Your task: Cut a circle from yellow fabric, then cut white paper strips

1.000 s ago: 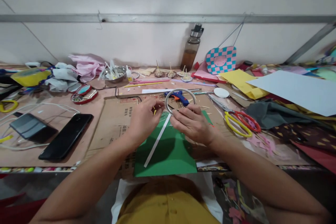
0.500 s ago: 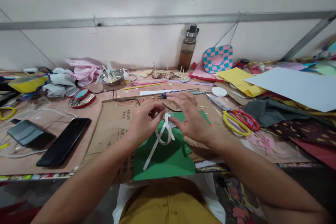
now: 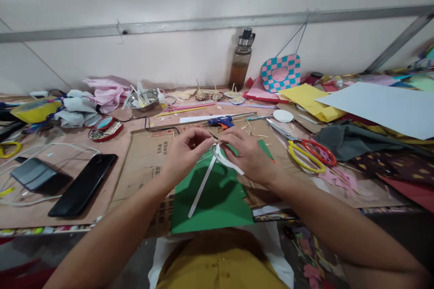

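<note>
A narrow white paper strip [image 3: 202, 186] hangs from between my hands, its lower end reaching down over a green sheet [image 3: 213, 207]. Part of it curves round a ring-like loop close to the right palm. My left hand [image 3: 190, 149] is closed, thumb and forefinger pinching at the top of the loop. Facing it, my right hand [image 3: 246, 153] is closed on the strip too, fingers bent over it. Just beyond my fingers lies a blue glue gun [image 3: 220, 121] with an orange trigger. Brown cardboard [image 3: 145, 158] is under the green sheet.
Scissors [image 3: 301, 146] with red and yellow handles lie at the right, near a white disc [image 3: 283, 116]. A black phone [image 3: 83, 185] rests at the left. Behind stand a bottle [image 3: 240, 61] and a metal bowl [image 3: 144, 99]. Several small sticks [image 3: 254, 133] are scattered beyond my right hand.
My right hand has lowered and closed in beside the left, its fingers now bent round the strip. The glue gun, mostly covered before, shows. The loop has shifted up and right.
</note>
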A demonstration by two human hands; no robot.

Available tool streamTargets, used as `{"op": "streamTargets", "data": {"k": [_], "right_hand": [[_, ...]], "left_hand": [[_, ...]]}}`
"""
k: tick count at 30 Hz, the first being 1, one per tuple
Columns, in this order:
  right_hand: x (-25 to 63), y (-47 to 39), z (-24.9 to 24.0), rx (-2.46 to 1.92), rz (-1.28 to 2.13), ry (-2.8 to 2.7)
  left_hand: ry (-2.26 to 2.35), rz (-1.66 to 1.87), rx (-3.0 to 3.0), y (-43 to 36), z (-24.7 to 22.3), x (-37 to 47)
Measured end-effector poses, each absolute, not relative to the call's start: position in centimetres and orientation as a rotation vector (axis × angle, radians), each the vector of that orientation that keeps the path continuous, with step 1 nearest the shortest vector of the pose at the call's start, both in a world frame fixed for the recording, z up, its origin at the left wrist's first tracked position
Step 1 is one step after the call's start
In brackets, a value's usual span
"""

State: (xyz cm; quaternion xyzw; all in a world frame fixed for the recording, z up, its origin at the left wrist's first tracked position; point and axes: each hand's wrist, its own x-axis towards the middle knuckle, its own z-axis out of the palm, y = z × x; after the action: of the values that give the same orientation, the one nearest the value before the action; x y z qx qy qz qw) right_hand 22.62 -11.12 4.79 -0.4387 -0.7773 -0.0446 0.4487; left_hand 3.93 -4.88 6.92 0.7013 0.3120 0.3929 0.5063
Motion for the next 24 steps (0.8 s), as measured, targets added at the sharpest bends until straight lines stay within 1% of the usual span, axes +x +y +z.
{"op": "streamTargets", "data": {"k": [5, 10, 16, 22, 24], "right_hand": [[22.17, -11.21, 4.53, -1.143, -0.046, -1.879], [21.97, -11.36, 4.77, -1.262, 0.242, -1.708], [22.06, -10.94, 4.20, -1.330, 0.316, -1.669], [22.20, -10.51, 4.32, -1.394, 0.756, -1.682], [22.09, -10.59, 4.62, -1.425, 0.854, -1.699]], "left_hand": [[0.766, 0.962, 1.669, -4.56, 6.72, 3.96], [0.821, 0.993, 1.678, -4.60, 6.83, 4.08], [0.847, 0.960, 1.652, -4.86, 7.21, 4.18], [0.812, 0.983, 1.637, -4.63, 7.13, 4.14], [0.794, 0.993, 1.640, -4.43, 6.93, 4.13]]}}
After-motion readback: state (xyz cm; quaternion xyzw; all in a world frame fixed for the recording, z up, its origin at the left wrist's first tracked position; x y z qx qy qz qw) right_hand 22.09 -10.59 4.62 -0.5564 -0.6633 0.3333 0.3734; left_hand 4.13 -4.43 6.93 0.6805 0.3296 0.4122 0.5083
